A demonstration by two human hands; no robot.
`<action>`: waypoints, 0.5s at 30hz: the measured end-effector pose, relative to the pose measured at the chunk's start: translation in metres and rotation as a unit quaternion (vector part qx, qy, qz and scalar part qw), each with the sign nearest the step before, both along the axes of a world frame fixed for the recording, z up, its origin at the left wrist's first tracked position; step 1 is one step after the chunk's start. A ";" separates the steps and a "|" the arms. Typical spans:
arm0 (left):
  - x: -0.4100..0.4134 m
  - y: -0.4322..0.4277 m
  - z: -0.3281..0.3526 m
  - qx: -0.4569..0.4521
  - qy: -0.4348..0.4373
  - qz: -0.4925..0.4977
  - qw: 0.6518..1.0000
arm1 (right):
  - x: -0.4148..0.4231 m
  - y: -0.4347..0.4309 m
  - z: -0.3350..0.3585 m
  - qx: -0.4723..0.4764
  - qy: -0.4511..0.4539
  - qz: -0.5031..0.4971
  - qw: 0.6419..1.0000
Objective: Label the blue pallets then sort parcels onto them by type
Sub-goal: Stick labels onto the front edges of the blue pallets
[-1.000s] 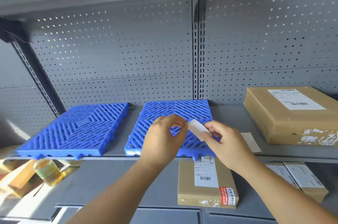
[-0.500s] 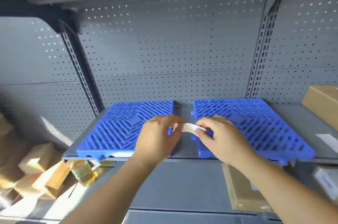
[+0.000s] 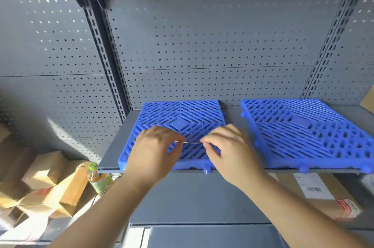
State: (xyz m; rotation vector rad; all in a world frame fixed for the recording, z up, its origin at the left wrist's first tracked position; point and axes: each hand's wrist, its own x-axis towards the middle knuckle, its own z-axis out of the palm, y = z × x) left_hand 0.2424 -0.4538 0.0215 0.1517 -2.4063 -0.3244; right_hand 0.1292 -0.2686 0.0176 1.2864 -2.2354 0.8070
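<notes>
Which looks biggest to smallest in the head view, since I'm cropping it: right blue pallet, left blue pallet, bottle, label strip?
1. right blue pallet, though it is nearer the lens edge, so its lead over the left is unsure.
2. left blue pallet, partly hidden by hands.
3. bottle.
4. label strip, seen edge-on.

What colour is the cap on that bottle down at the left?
Green: the bottle has a light green cap, seen in the head view.
</notes>
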 end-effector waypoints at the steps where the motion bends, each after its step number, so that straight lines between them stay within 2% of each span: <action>1: 0.004 -0.004 -0.002 -0.009 -0.001 0.003 1.000 | 0.003 -0.004 -0.003 0.013 0.011 0.001 1.000; 7: 0.027 -0.019 -0.017 -0.054 -0.026 0.001 0.998 | 0.022 -0.016 -0.023 0.022 0.015 -0.003 1.000; 15: 0.033 -0.027 -0.038 -0.030 -0.018 -0.011 0.999 | 0.030 -0.019 -0.037 0.007 0.005 -0.005 1.000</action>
